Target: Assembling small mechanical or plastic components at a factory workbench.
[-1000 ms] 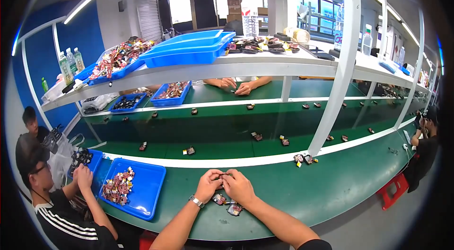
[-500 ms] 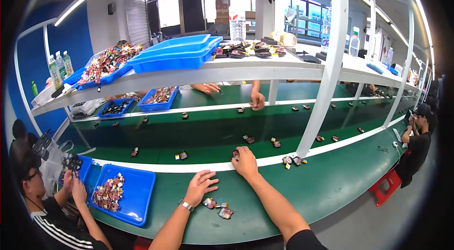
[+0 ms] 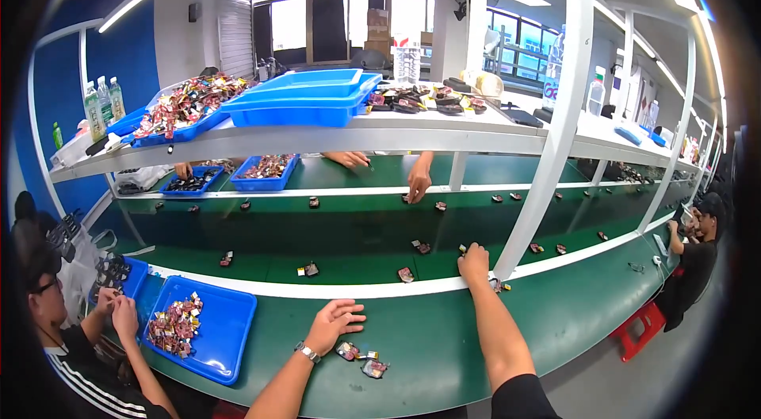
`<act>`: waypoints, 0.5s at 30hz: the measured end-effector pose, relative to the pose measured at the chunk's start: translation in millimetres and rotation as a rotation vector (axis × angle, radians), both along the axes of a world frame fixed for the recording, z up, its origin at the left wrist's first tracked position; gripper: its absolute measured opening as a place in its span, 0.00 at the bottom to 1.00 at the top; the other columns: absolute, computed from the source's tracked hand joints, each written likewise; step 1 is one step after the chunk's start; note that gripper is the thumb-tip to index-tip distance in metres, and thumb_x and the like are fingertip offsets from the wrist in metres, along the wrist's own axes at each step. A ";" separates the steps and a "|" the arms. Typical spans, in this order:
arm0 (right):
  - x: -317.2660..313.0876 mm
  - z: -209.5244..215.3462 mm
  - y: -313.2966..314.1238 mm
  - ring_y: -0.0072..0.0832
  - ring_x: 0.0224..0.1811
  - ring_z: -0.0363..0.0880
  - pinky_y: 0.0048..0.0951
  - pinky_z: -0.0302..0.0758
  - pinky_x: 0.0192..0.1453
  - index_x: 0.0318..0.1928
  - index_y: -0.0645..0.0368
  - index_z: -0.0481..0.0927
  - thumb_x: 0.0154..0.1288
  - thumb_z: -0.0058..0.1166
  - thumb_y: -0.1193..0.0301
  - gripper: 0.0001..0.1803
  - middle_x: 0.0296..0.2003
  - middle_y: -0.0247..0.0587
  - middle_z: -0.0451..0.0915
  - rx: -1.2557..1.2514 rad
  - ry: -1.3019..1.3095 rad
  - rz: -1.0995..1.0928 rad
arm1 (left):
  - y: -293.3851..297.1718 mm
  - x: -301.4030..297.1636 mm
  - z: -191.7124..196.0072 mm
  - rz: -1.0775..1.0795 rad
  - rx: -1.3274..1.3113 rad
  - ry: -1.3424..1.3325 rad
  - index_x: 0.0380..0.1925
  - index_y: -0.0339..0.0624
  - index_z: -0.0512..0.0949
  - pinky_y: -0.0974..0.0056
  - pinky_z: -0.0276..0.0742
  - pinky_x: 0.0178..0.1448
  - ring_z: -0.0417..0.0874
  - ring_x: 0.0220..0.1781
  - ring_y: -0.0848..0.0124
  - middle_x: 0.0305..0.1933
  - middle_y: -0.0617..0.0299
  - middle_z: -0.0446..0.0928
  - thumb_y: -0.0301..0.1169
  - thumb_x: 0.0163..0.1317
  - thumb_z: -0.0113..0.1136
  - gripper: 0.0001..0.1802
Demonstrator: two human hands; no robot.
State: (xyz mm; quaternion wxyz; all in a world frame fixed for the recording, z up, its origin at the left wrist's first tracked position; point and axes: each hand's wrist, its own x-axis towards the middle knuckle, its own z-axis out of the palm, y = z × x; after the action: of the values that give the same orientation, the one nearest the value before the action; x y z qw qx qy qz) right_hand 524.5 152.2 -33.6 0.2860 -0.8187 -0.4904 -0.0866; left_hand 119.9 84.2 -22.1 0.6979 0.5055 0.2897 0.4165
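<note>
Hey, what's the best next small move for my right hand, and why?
Probably pinch the small tagged part and draw it over the white rail toward your left hand: your right hand is at that part on the green belt, and the left hand is open and looks empty.

Parts (image 3: 176,326) in tray (image 3: 226,340) at left, loose parts (image 3: 374,369) beside left hand (image 3: 334,325), belt (image 3: 357,248) beyond

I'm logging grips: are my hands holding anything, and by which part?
The left hand is open, with nothing visible in it. The right hand is at a small part; whether and where it grips this cannot be told.
</note>
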 end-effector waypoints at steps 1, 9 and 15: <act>-9.5 3.4 -1.4 0.51 0.45 0.75 0.46 0.75 0.50 0.40 0.65 0.73 0.51 0.60 0.74 0.16 0.41 0.55 0.76 0.000 0.001 0.014 | -0.3 -4.1 -0.1 0.014 0.000 0.001 0.57 0.32 0.65 0.53 0.82 0.57 0.80 0.57 0.54 0.60 0.43 0.72 0.22 0.69 0.48 0.17; -141.9 30.2 -76.2 0.37 0.42 0.82 0.35 0.78 0.50 0.50 0.66 0.76 0.46 0.65 0.71 0.27 0.39 0.49 0.81 -0.075 0.423 0.769 | -2.3 -9.8 -2.9 0.012 0.023 0.024 0.56 0.31 0.67 0.58 0.82 0.55 0.81 0.54 0.59 0.57 0.44 0.74 0.22 0.69 0.48 0.16; -170.9 34.2 -86.3 0.37 0.45 0.81 0.35 0.77 0.51 0.51 0.63 0.78 0.49 0.71 0.63 0.30 0.44 0.48 0.81 -0.151 0.331 1.119 | -0.6 -13.3 -6.9 0.029 0.013 0.022 0.55 0.30 0.67 0.60 0.83 0.53 0.82 0.52 0.60 0.55 0.44 0.76 0.22 0.68 0.48 0.16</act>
State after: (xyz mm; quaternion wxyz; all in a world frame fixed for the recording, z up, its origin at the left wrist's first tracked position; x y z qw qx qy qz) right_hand 353.6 65.9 0.6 0.3018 -0.4560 -0.8017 0.2414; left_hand 106.6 83.6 -29.0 0.6853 0.5102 0.3022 0.4228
